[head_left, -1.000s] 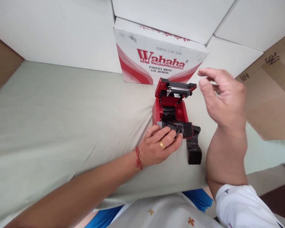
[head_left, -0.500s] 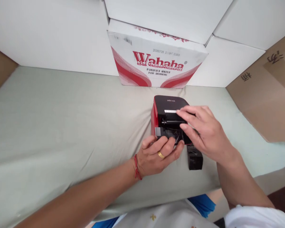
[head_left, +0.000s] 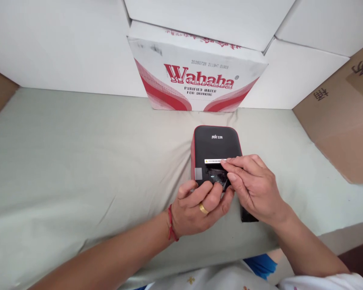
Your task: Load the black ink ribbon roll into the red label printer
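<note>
A small label printer (head_left: 216, 147), black on top with red sides, sits on the cloth with its lid down. A white warning sticker (head_left: 213, 161) runs along the lid's front edge. Below it, glossy black film (head_left: 218, 175) shows at the front slot. My left hand (head_left: 202, 205) curls round the printer's front, fingertips on the film and the front edge. My right hand (head_left: 257, 185) is closed, its thumb and fingers together at the right of the lid's front edge. Partly hidden under that hand lies a shiny black piece (head_left: 249, 215).
A pale green cloth (head_left: 78, 161) covers the table. Behind the printer stands a white and red water carton (head_left: 199, 76) against large white boxes (head_left: 63, 44). A brown cardboard box (head_left: 345, 133) stands on the right, and another brown edge (head_left: 0, 92) shows at left.
The printer's lid has swung down and closed over the roller inside. My right hand has moved down with it, its thumb and fingers drawing together. My left hand stays at the front.
</note>
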A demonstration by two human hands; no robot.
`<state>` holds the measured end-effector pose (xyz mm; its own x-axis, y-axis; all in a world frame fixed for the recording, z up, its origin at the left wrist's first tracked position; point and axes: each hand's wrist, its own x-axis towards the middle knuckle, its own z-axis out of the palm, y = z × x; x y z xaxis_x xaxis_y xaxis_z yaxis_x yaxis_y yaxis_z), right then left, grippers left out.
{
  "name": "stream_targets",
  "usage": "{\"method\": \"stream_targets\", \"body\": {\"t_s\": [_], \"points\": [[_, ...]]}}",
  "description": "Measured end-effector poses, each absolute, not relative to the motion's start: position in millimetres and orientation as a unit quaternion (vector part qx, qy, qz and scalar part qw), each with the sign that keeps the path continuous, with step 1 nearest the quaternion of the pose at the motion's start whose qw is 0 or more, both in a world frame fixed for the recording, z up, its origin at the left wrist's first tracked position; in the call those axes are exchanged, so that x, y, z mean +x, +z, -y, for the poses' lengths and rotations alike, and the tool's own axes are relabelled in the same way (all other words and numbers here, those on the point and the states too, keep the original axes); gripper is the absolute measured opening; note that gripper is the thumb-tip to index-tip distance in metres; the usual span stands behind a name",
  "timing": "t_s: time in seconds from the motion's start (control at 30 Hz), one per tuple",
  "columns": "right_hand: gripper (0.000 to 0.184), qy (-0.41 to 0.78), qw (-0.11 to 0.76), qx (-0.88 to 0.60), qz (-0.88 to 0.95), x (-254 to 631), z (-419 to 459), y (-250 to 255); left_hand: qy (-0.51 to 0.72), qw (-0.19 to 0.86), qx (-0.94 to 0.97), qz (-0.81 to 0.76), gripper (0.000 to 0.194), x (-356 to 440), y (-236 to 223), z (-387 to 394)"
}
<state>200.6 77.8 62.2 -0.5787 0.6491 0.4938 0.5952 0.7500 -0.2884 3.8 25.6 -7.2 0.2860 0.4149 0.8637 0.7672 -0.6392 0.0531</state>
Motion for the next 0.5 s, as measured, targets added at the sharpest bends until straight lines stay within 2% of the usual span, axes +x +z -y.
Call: {"method": "stream_targets", "body": {"t_s": [0.17, 0.27, 0.33, 0.5], "points": [[0.024, 0.033, 0.347, -0.35, 0.869, 197.2, -77.8, 52.4, -0.456, 0.193, -0.785, 0.373, 0.03, 1.4, -7.4, -28.8], [0.024, 0.042, 0.379, -0.329, 0.864, 198.7, -73.2, 47.3, -0.47, 0.171, -0.783, 0.371, 0.027, -0.9, -6.5, -29.3], [0.022, 0.053, 0.387, -0.299, 0.871, 202.6, -67.6, 45.2, -0.485, 0.119, -0.783, 0.371, 0.028, -2.8, -2.7, -28.8], [0.024, 0.035, 0.377, -0.245, 0.893, 217.2, -52.7, 39.1, -0.532, -0.085, -0.725, 0.429, 0.046, -12.4, 15.5, -33.1]]}}
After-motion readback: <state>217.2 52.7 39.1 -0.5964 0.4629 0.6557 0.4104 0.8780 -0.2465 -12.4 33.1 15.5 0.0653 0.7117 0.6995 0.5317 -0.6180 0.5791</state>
